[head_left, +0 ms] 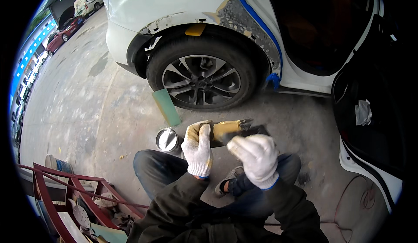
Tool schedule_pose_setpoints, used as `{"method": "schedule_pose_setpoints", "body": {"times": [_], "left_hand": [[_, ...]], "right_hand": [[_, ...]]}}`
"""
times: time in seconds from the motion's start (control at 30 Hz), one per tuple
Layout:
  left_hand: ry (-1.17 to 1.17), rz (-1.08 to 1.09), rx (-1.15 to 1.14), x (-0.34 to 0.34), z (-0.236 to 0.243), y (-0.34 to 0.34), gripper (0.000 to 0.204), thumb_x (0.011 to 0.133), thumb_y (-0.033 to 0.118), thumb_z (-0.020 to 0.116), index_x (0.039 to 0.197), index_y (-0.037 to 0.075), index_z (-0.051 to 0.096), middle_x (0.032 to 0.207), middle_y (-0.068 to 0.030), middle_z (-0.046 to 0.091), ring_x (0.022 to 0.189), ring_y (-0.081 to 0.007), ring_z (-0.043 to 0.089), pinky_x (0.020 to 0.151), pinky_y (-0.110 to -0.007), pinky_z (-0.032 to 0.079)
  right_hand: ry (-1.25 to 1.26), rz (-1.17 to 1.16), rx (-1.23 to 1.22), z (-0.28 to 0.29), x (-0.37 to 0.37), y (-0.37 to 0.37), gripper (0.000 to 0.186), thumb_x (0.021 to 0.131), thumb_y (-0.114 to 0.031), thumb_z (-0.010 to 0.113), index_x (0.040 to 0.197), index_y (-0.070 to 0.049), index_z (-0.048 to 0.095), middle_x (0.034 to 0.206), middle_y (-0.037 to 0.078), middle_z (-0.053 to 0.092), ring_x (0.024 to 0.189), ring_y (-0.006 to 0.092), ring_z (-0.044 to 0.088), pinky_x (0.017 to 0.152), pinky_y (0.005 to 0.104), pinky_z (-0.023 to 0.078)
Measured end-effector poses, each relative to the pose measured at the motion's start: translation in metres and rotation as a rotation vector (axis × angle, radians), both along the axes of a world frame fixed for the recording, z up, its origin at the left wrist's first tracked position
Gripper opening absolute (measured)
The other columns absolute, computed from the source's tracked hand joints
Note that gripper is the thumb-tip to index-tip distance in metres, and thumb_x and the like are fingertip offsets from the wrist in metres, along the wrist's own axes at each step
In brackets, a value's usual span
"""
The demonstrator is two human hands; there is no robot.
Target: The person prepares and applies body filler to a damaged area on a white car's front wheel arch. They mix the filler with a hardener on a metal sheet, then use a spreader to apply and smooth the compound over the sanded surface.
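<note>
In white knit gloves, my left hand [197, 147] grips a dark flat board with yellow paste [225, 128] on it, while my right hand [254, 158] is closed on a dark scraper [244, 131] at the board's right end, slightly blurred. An open round tin [166, 139] with a light tool inside sits on the ground left of my hands. A green flat board [166, 107] leans by the wheel [201, 78] of a white car [139, 3]. Above the wheel are patched bodywork [246, 23], blue tape [273, 80] and an orange flat piece [195, 29].
An open car door [372, 164] is at the right, with a hose [348, 199] on the concrete floor [82, 103] below. A red metal frame [78, 180] with a bucket [58, 163] and loose items fills the lower left. Parked vehicles [88, 2] stand in the background.
</note>
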State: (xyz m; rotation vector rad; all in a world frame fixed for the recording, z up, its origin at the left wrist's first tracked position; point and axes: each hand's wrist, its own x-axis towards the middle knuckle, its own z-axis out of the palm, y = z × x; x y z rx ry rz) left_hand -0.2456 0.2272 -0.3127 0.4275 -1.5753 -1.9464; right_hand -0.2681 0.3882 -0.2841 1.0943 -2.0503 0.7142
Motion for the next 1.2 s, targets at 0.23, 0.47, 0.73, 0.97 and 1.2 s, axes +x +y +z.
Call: {"method": "schedule_pose_setpoints", "body": {"times": [0.23, 0.47, 0.73, 0.97, 1.2], "left_hand": [[0.051, 0.010, 0.045, -0.010, -0.003, -0.006, 0.013, 0.098, 0.009, 0.060, 0.104, -0.002, 0.063, 0.091, -0.0016, 0.065, 0.079, -0.0051, 0.054, 0.073, -0.019, 0.046], [-0.009, -0.255, -0.030, -0.006, 0.003, -0.002, 0.014, 0.096, 0.006, 0.059, 0.104, -0.005, 0.064, 0.092, -0.0036, 0.067, 0.081, -0.0068, 0.058, 0.078, -0.021, 0.048], [-0.007, -0.172, -0.086, -0.005, 0.010, -0.011, 0.014, 0.095, 0.007, 0.059, 0.102, -0.004, 0.065, 0.088, -0.0036, 0.067, 0.077, -0.0066, 0.057, 0.073, -0.021, 0.048], [-0.014, -0.061, -0.069, -0.008, 0.006, -0.007, 0.015, 0.097, 0.010, 0.061, 0.102, -0.004, 0.064, 0.087, -0.0032, 0.066, 0.077, -0.0060, 0.056, 0.072, -0.021, 0.047], [-0.033, -0.019, -0.041, -0.010, 0.006, -0.005, 0.014, 0.098, 0.011, 0.060, 0.104, -0.001, 0.061, 0.088, -0.0009, 0.061, 0.076, -0.0061, 0.052, 0.071, -0.020, 0.044]], "right_hand": [[-0.042, 0.041, 0.039, -0.021, 0.009, -0.001, 0.025, 0.075, -0.017, 0.068, 0.099, -0.016, 0.076, 0.105, -0.005, 0.066, 0.091, 0.0152, 0.057, 0.082, 0.0324, 0.048], [-0.724, 0.228, -0.427, 0.046, -0.026, 0.023, 0.026, 0.087, 0.001, 0.067, 0.112, -0.002, 0.070, 0.110, 0.011, 0.070, 0.102, 0.0213, 0.066, 0.091, 0.0322, 0.053], [-1.254, 0.363, -0.335, 0.015, -0.037, 0.050, 0.026, 0.092, 0.001, 0.061, 0.117, 0.000, 0.068, 0.116, 0.013, 0.070, 0.112, 0.0185, 0.063, 0.098, 0.0293, 0.050], [0.092, -0.088, 0.010, 0.016, -0.020, 0.016, 0.025, 0.077, -0.009, 0.066, 0.101, -0.011, 0.073, 0.106, 0.003, 0.067, 0.098, 0.0221, 0.061, 0.085, 0.0374, 0.050], [-0.079, 0.037, 0.019, -0.010, 0.010, -0.002, 0.027, 0.074, -0.012, 0.067, 0.100, -0.010, 0.074, 0.104, 0.001, 0.068, 0.094, 0.0202, 0.060, 0.083, 0.0339, 0.050]]}}
